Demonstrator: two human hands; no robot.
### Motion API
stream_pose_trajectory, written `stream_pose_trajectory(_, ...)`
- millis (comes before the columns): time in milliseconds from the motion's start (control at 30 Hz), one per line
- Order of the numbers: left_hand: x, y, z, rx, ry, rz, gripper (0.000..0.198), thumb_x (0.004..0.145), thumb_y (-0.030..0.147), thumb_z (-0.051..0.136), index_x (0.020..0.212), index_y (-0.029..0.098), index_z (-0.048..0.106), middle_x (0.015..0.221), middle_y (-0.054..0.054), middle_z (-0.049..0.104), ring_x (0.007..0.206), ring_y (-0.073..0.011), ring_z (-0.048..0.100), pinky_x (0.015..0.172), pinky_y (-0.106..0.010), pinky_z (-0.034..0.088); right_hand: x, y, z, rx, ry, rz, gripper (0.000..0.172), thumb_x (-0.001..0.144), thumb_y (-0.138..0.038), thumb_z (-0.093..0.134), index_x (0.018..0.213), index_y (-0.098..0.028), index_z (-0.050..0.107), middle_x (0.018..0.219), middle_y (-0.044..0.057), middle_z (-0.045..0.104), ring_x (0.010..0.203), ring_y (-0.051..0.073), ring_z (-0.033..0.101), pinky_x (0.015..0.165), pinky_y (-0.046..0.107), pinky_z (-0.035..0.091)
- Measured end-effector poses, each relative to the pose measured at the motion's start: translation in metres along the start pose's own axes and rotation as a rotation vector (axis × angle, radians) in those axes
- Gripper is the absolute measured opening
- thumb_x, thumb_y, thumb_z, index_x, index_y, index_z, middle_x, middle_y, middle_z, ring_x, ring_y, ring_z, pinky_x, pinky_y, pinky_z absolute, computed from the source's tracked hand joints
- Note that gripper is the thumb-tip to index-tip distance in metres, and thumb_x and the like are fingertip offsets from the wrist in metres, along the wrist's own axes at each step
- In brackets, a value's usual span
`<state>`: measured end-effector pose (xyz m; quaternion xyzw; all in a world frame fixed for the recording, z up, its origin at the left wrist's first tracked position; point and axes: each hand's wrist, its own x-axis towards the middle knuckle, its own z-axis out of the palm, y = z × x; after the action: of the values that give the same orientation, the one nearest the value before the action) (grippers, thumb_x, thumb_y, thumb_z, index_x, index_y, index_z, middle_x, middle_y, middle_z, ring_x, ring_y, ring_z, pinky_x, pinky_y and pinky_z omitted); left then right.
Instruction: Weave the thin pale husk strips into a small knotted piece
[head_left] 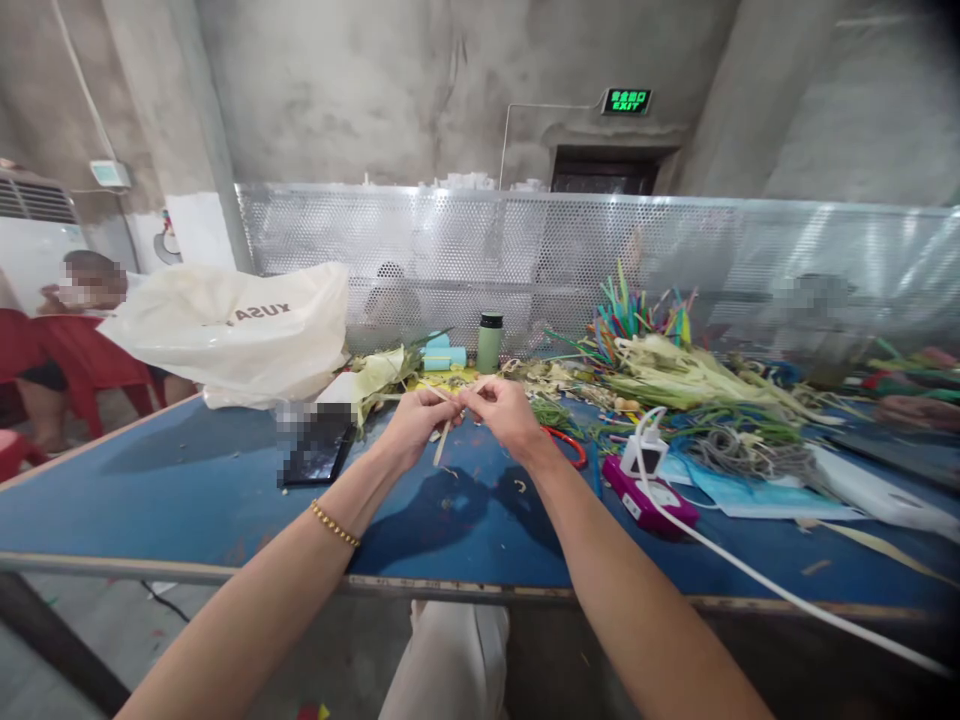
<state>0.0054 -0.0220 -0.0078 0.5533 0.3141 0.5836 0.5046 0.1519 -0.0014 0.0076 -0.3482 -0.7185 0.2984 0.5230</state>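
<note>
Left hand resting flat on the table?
No: the left hand is raised above the blue table, pinching a thin pale strip together with the right hand.

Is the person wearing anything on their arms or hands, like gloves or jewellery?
No gloves, and no sleeves in view. The left hand has a thin bracelet of small gold-coloured beads on its wrist. The right hand and its wrist wear nothing, and I can see no rings.
</note>
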Motion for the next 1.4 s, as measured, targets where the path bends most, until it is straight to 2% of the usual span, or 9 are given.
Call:
stream_pose_trajectory(200,-0.002,0.001,0.001,-0.004,-0.064,0.021,0.012,0.06,0.018,0.073,0.068,0.011,0.068,0.062,-0.003,0.063,0.056,-0.0109,0.054,0.056,-0.024,0.037,0.006,0.006,-0.017,0.113,0.117,0.056,0.035,0.073,-0.045,0.063,0.054,-0.017,0.051,0.049,-0.003,0.05,0.046,0.009,0.042,0.05,0.024,0.034)
stream_pose_trajectory(367,-0.004,0.001,0.0,0.1,-0.079,-0.061,0.012,0.061,0.021,0.073,0.063,0.011,0.068,0.065,-0.005,0.064,0.056,-0.0105,0.053,0.054,-0.024,0.036,0.011,0.004,-0.033,-0.009,0.396,0.006,0.027,0.075,-0.041,0.062,0.064,-0.017,0.058,0.054,-0.001,0.054,0.048,0.011,0.047,0.05,0.025,0.035)
stream_pose_trajectory(500,-0.006,0.001,0.002,0.242,-0.122,-0.114,0.011,0.063,0.021,0.071,0.063,0.01,0.068,0.06,-0.005,0.064,0.051,-0.009,0.048,0.049,-0.023,0.031,0.004,-0.007,-0.025,-0.283,0.113,-0.211,0.024,0.084,-0.034,0.055,0.073,-0.017,0.069,0.071,0.004,0.066,0.068,0.015,0.057,0.064,0.027,0.04)
stream_pose_trajectory(567,-0.007,0.001,0.003,0.288,-0.135,-0.102,0.009,0.063,0.02,0.07,0.062,0.011,0.067,0.057,-0.004,0.063,0.05,-0.009,0.048,0.048,-0.023,0.03,0.001,-0.01,-0.018,-0.438,-0.023,-0.338,0.02,0.082,-0.032,0.06,0.071,-0.019,0.071,0.076,0.005,0.067,0.074,0.016,0.057,0.07,0.028,0.039)
stream_pose_trajectory(667,-0.007,0.0,0.002,0.307,-0.21,-0.055,0.01,0.063,0.017,0.068,0.057,0.011,0.063,0.057,-0.005,0.063,0.049,-0.0088,0.047,0.049,-0.023,0.03,-0.002,-0.009,-0.01,-0.526,-0.105,-0.38,0.008,0.076,-0.027,0.068,0.074,-0.021,0.073,0.074,0.004,0.065,0.073,0.015,0.055,0.071,0.028,0.038)
stream_pose_trajectory(767,-0.007,0.0,-0.001,0.293,-0.264,-0.035,0.009,0.064,0.017,0.068,0.06,0.012,0.062,0.06,-0.005,0.065,0.051,-0.0089,0.047,0.05,-0.023,0.03,-0.003,-0.007,-0.01,-0.436,-0.14,-0.295,0.007,0.074,-0.022,0.067,0.069,-0.018,0.07,0.072,0.003,0.064,0.066,0.013,0.053,0.065,0.026,0.039)
stream_pose_trajectory(967,-0.006,0.0,-0.006,0.258,-0.214,-0.029,0.016,0.066,0.025,0.073,0.072,0.011,0.066,0.07,-0.009,0.07,0.059,-0.011,0.052,0.057,-0.025,0.035,-0.005,-0.011,-0.016,-0.236,-0.114,-0.125,0.011,0.074,-0.023,0.06,0.072,-0.014,0.066,0.063,0.0,0.06,0.057,0.01,0.049,0.054,0.023,0.036)
stream_pose_trajectory(1100,-0.006,0.001,-0.005,0.214,-0.226,-0.038,0.016,0.064,0.024,0.076,0.069,0.011,0.068,0.068,-0.008,0.069,0.062,-0.0131,0.056,0.061,-0.026,0.038,-0.005,-0.011,-0.016,-0.243,-0.143,-0.107,0.016,0.075,-0.026,0.058,0.068,-0.014,0.065,0.061,-0.001,0.059,0.055,0.009,0.046,0.052,0.023,0.034)
stream_pose_trajectory(1400,-0.005,-0.001,-0.007,0.223,-0.187,-0.032,0.013,0.065,0.023,0.074,0.068,0.011,0.07,0.064,-0.006,0.067,0.058,-0.011,0.05,0.059,-0.026,0.035,-0.003,-0.004,-0.015,-0.343,-0.173,-0.181,0.013,0.072,-0.023,0.059,0.063,-0.015,0.062,0.061,0.0,0.061,0.058,0.01,0.05,0.056,0.023,0.036)
